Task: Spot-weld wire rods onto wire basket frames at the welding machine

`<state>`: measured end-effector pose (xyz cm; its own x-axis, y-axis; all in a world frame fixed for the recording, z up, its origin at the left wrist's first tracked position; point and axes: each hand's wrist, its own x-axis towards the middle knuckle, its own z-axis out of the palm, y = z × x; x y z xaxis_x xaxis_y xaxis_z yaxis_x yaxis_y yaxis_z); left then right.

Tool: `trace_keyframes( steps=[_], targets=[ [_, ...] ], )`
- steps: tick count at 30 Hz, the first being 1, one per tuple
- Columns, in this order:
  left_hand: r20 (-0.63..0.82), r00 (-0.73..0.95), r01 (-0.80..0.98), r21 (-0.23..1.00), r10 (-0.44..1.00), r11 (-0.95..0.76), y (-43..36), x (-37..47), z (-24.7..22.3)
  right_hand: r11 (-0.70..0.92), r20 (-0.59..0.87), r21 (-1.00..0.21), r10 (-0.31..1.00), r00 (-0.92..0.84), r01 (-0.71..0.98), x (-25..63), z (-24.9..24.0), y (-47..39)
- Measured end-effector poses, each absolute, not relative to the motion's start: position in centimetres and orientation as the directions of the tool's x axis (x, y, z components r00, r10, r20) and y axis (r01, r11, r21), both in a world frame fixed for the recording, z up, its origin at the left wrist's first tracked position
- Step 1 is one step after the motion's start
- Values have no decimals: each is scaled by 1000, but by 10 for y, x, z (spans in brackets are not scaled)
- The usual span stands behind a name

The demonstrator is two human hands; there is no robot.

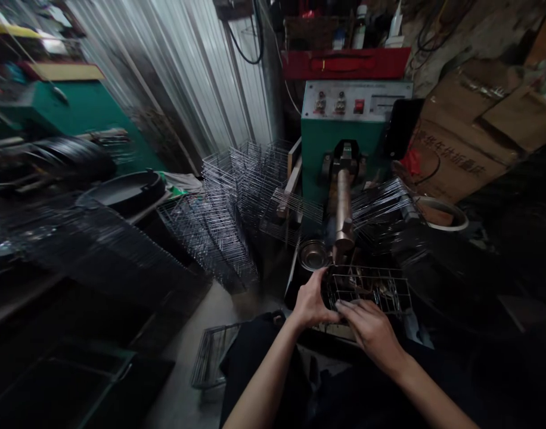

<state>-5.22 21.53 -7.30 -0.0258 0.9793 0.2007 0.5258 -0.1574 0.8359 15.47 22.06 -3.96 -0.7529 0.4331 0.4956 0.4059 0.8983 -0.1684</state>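
A small wire rack (370,291) with a grid of thin metal rods is held level in front of me, just below the welding machine's copper-coloured arm (343,208). Around its left end my left hand (309,302) is closed, thumb along the near side and fingers at the far corner. My right hand (366,326) grips the near edge, its fingers bent over the wires close to my left thumb. The copper electrode tip (337,255) is near the rack's far left corner; whether they touch I cannot tell. A round metal tin (313,255) sits beyond my left hand.
The green machine (315,143) stands ahead with switches on its panel. Stacked wire baskets (228,208) rise on the left, and bundled wire pieces (382,205) lie right of the arm. Another wire rack (213,356) is by my left leg. Cardboard (465,137) leans at right.
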Motion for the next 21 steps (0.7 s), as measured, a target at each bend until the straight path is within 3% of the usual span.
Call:
trace_keyframes(
  steps=[21],
  targets=[
    [203,-27,523,837,979,-160,241,-52,-71,848,474,-269,530,-704,457,147,-35,243]
  ],
)
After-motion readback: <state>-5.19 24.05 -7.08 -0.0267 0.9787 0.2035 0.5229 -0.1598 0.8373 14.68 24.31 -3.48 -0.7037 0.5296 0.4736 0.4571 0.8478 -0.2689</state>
